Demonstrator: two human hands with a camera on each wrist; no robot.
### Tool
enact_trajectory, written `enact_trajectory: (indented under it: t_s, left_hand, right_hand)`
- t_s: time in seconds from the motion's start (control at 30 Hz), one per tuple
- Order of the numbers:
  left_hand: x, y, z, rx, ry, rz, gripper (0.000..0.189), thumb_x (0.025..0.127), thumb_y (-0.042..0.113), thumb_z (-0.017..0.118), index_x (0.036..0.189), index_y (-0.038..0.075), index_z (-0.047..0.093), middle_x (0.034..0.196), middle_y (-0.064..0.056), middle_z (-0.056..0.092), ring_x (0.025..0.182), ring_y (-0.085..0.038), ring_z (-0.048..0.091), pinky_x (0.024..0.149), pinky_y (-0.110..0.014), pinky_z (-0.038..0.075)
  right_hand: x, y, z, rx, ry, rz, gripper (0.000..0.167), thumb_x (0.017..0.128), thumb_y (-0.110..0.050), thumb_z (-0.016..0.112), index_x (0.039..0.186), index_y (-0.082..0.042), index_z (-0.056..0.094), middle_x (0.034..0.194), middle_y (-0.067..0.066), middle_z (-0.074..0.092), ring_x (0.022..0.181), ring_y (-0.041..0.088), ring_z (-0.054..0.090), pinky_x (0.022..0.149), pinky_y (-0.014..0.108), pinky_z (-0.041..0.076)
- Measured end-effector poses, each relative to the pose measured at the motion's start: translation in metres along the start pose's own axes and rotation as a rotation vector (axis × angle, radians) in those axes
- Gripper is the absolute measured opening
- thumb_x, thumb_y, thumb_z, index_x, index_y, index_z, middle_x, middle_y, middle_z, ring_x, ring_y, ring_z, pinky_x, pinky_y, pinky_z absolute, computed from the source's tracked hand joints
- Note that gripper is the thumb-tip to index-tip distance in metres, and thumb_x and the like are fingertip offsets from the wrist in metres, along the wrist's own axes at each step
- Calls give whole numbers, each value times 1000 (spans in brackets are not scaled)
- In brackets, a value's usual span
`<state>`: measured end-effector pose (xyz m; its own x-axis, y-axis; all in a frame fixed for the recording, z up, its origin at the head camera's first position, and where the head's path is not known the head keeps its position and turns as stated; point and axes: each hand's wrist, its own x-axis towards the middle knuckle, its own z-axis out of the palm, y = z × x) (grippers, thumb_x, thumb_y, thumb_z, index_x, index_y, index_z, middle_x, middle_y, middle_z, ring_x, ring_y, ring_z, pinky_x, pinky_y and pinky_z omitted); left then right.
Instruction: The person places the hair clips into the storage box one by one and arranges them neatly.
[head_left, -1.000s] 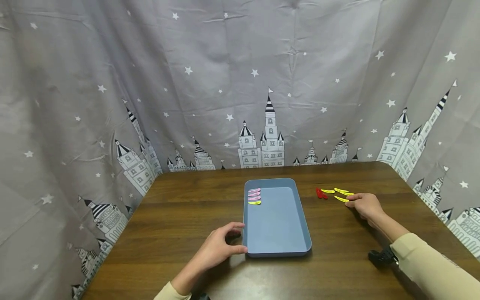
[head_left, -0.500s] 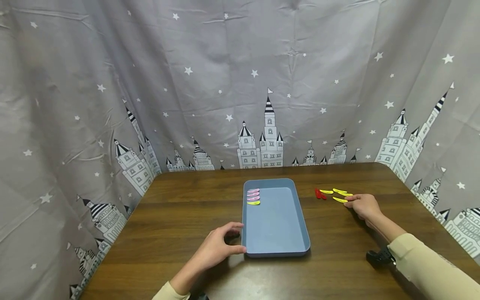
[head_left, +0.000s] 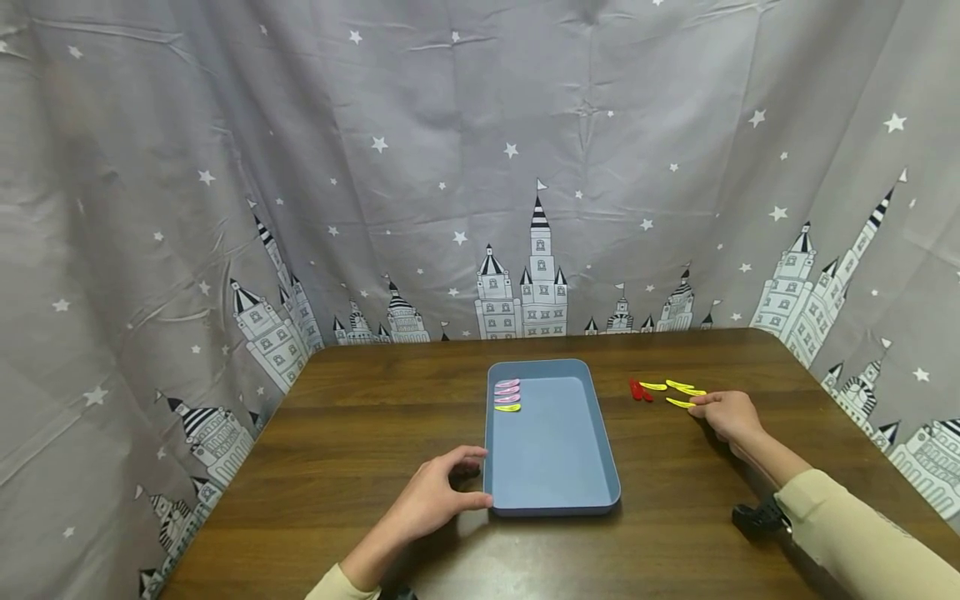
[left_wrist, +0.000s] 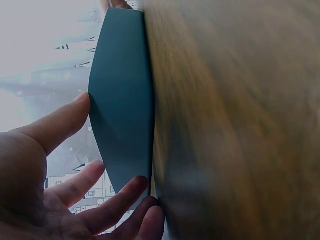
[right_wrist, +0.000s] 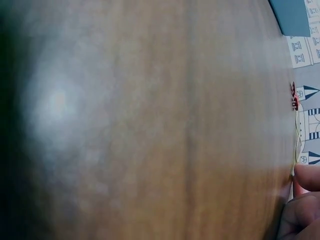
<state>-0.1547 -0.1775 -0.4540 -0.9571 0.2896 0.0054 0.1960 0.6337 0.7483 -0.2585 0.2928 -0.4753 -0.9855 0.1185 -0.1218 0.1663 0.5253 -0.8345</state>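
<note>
In the head view, my left hand (head_left: 435, 497) is at the left side of a blue-grey tray (head_left: 553, 450), thumb and fingertips touching its rim. The left wrist view shows the fingers loosely spread along the tray wall (left_wrist: 122, 95). Inside the tray, pink hair clips (head_left: 507, 391) lie in a column, with one yellow hair clip (head_left: 507, 408) below them. On the right, my right hand (head_left: 729, 414) pinches the right end of another yellow hair clip (head_left: 678, 402) low over the table; the fingertips hide that end.
More yellow hair clips (head_left: 678, 384) and a few red hair clips (head_left: 637, 390) lie on the wooden table (head_left: 390, 417), between the tray and the right hand. A grey curtain (head_left: 412, 208) printed with castles and stars hangs behind the table's far edge.
The head view shifts slightly. Both hands stay in nearly the same places, the left at the tray and the right at the yellow hair clip.
</note>
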Motion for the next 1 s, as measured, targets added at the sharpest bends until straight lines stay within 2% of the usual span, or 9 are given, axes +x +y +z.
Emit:
enact_trajectory:
  t_s: [0.3, 0.67, 0.8, 1.0]
  left_hand:
    - [0, 0, 1, -20, 5, -10, 61, 78, 40, 86, 132, 20, 64, 121, -5, 70, 119, -29, 62, 97, -53, 45]
    - [-1, 0, 2, -35, 11, -6, 61, 78, 38, 86, 131, 17, 64, 122, -7, 71, 117, -29, 62, 95, -51, 46]
    - [0, 1, 2, -37, 14, -5, 61, 78, 37, 87, 131, 17, 64, 122, -7, 71, 117, -29, 62, 95, -52, 46]
    - [0, 0, 2, -31, 20, 1, 61, 77, 37, 87, 130, 17, 65, 121, -6, 71, 116, -29, 63, 94, -51, 47]
  right_hand:
    - [-1, -2, -1, 36, -22, 17, 36, 93, -12, 67, 119, 13, 66, 76, 0, 63, 42, 5, 32, 42, 26, 33]
    - [-3, -6, -2, 45, -39, 14, 37, 94, -11, 66, 120, 14, 65, 78, -1, 66, 41, 5, 33, 42, 26, 34]
    - [-3, -7, -3, 61, -42, 12, 37, 94, -11, 66, 121, 14, 63, 62, -8, 55, 41, 4, 30, 42, 25, 32]
    - [-1, -10, -2, 86, -42, -1, 38, 93, -10, 66, 121, 15, 63, 53, -12, 45, 40, 4, 30, 40, 24, 31]
